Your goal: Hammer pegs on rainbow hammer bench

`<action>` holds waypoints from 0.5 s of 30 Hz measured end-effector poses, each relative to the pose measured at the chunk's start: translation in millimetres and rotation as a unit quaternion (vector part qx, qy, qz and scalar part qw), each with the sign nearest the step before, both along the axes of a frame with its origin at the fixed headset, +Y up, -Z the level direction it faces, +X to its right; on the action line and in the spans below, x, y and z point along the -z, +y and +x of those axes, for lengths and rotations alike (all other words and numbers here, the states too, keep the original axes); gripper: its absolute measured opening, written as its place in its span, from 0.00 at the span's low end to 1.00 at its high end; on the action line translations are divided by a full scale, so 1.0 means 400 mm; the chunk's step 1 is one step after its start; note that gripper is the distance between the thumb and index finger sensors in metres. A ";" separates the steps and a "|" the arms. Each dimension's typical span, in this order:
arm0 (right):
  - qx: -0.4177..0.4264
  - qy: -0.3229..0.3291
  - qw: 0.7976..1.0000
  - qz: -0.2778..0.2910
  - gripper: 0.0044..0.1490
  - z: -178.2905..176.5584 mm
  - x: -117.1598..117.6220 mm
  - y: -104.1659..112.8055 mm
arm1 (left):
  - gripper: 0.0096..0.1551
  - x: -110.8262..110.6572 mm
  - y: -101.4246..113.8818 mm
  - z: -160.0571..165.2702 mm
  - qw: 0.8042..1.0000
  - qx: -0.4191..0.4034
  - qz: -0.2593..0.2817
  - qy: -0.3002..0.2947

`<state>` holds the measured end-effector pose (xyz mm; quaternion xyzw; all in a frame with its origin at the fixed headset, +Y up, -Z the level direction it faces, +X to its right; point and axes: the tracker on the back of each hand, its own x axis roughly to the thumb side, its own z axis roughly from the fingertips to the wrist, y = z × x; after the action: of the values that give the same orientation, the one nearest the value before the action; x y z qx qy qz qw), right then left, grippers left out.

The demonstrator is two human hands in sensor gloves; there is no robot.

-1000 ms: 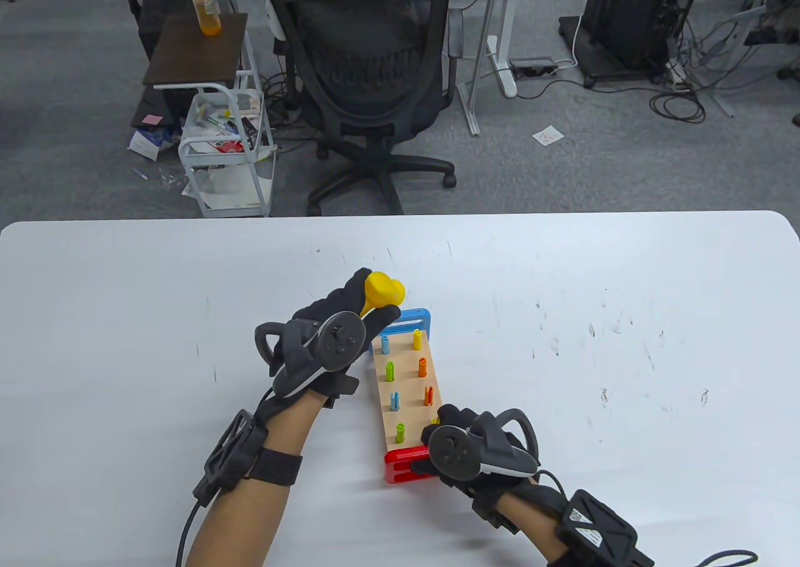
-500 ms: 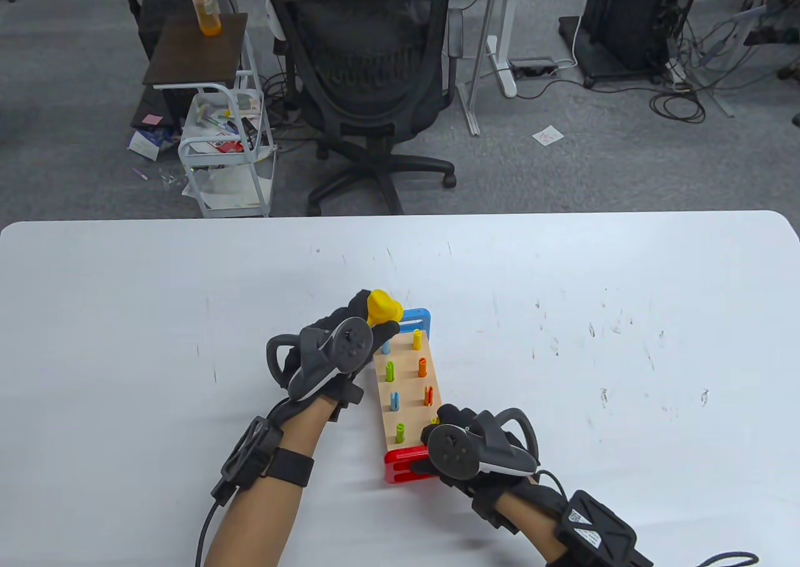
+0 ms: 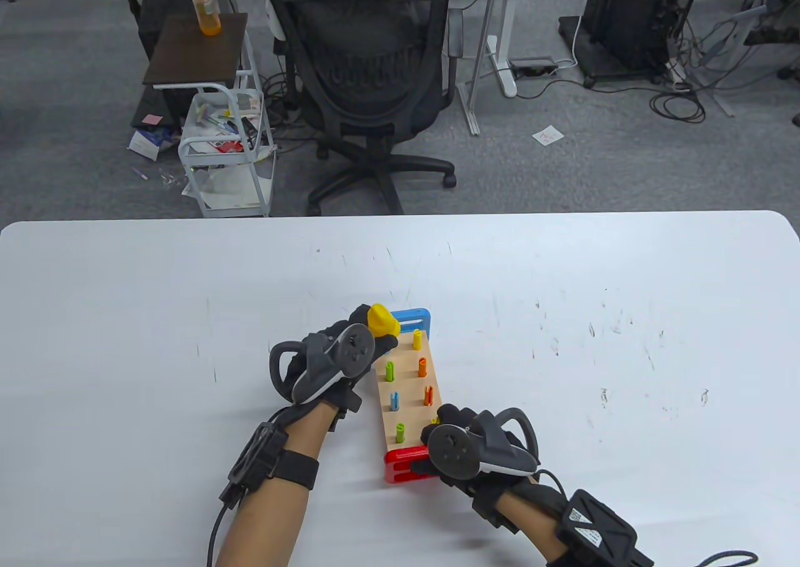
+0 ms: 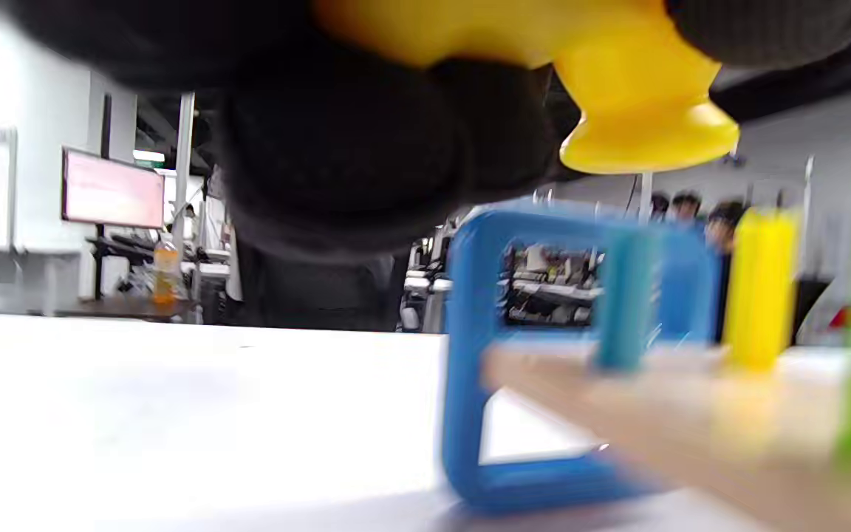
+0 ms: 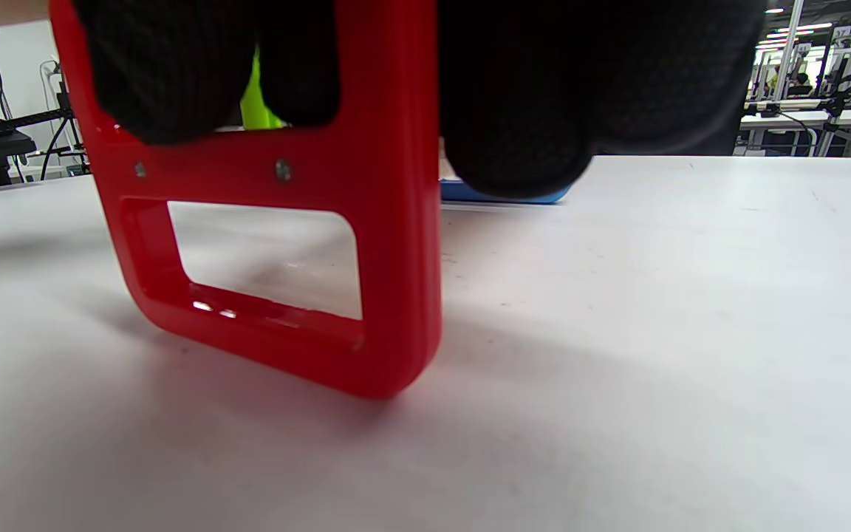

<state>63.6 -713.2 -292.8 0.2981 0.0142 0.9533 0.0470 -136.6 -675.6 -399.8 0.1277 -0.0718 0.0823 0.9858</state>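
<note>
The hammer bench (image 3: 409,392) is a wooden board between a blue end frame (image 3: 415,320) and a red end frame (image 3: 403,466), with several coloured pegs standing up. My left hand (image 3: 350,348) grips a yellow hammer (image 3: 382,322); its head hangs just above the light-blue peg (image 4: 621,295) at the blue end, as the left wrist view shows (image 4: 640,111). My right hand (image 3: 456,442) grips the red end frame (image 5: 270,199) and holds the bench on the table.
The white table (image 3: 625,342) runs wide on both sides of the bench. Behind its far edge stand an office chair (image 3: 369,73) and a small cart (image 3: 225,142) on the floor.
My left hand has come down and toward the bench, lowering the yellow hammer head over the blue end. The right hand and the bench have not moved.
</note>
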 end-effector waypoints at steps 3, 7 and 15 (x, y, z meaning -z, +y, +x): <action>0.000 0.000 1.000 0.000 0.23 0.000 0.000 0.000 | 0.45 -0.018 0.080 0.005 0.998 -0.001 0.058 -0.003; -0.001 -0.001 1.000 0.000 0.23 0.000 0.000 0.001 | 0.45 -0.038 0.136 -0.002 0.995 -0.061 0.072 0.001; 0.000 0.000 1.000 0.000 0.23 0.000 0.000 0.001 | 0.45 -0.010 -0.040 0.012 0.991 0.048 -0.105 0.061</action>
<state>63.7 -712.9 -292.7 0.2981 0.0146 0.9533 0.0466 -131.6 -691.6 -395.9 0.0247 -0.0086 0.0342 0.9991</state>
